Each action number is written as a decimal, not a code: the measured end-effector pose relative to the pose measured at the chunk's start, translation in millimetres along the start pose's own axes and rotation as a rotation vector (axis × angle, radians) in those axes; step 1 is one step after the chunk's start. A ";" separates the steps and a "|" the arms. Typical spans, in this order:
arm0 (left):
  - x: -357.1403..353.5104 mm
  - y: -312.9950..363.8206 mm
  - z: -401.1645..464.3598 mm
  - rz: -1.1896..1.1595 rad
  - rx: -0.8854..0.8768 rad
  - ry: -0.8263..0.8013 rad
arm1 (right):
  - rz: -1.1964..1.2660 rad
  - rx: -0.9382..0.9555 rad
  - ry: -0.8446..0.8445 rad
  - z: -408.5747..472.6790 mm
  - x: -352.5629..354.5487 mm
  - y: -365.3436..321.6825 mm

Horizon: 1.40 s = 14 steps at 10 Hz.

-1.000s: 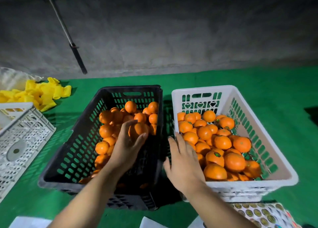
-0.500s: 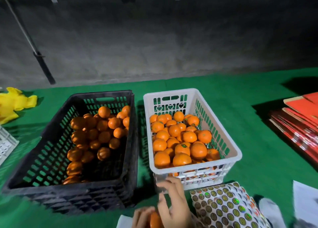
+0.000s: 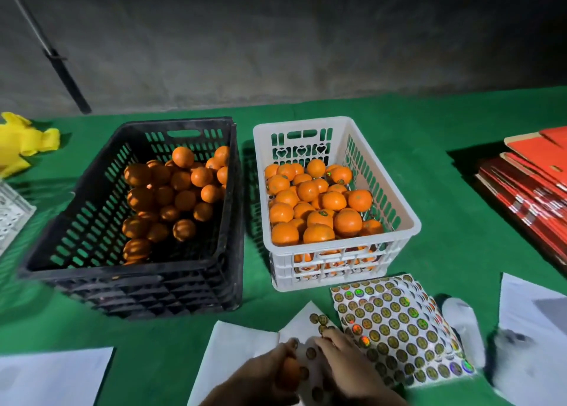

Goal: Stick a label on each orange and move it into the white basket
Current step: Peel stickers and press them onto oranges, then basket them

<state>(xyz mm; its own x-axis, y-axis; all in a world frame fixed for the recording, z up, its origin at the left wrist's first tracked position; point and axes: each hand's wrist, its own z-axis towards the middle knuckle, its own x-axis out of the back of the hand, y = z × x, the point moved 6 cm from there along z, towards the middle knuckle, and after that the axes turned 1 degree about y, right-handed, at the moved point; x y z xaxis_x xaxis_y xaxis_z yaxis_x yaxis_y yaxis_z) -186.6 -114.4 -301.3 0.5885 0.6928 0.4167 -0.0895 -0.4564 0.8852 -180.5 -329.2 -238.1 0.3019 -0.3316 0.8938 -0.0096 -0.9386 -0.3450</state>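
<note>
Over the label sheet (image 3: 310,329), right hand (image 3: 346,362) now lower — left hand (image 3: 270,372) grips orange (image 3: 290,373).

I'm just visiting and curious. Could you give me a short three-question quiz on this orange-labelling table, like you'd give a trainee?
1. True or false: the white basket stands to the right of the black crate.
2. What does the left hand hold? A) an orange B) a red box C) a yellow cloth
3. Fill in: the right hand reaches onto a sheet of round ____.

Key
1. True.
2. A: it grips an orange.
3. Stickers: its fingers lie on a partly used sticker sheet, beside the full sticker sheet.
</note>
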 end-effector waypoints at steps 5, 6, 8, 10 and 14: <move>38.2 72.2 31.7 0.312 0.251 -0.335 | 0.001 -0.207 0.006 43.2 16.5 -0.5; 38.0 69.1 33.2 0.297 0.252 -0.321 | -0.055 -0.244 -0.008 53.3 21.2 -2.3; 38.3 62.0 36.1 0.275 0.243 -0.318 | -0.173 -0.118 0.071 51.2 25.1 -2.2; 35.9 56.3 38.3 0.245 0.255 -0.340 | -0.317 0.099 0.148 42.1 33.7 -5.7; 34.3 54.8 36.5 0.285 0.272 -0.322 | -0.320 0.210 0.330 34.2 55.6 -6.6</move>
<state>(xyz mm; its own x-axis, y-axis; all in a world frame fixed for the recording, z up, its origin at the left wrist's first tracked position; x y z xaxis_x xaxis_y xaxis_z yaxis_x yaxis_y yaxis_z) -142.0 -136.0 -246.1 0.7930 0.3318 0.5110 -0.0953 -0.7608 0.6419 -131.0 -338.1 -196.0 -0.0597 -0.0752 0.9954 0.2362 -0.9699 -0.0591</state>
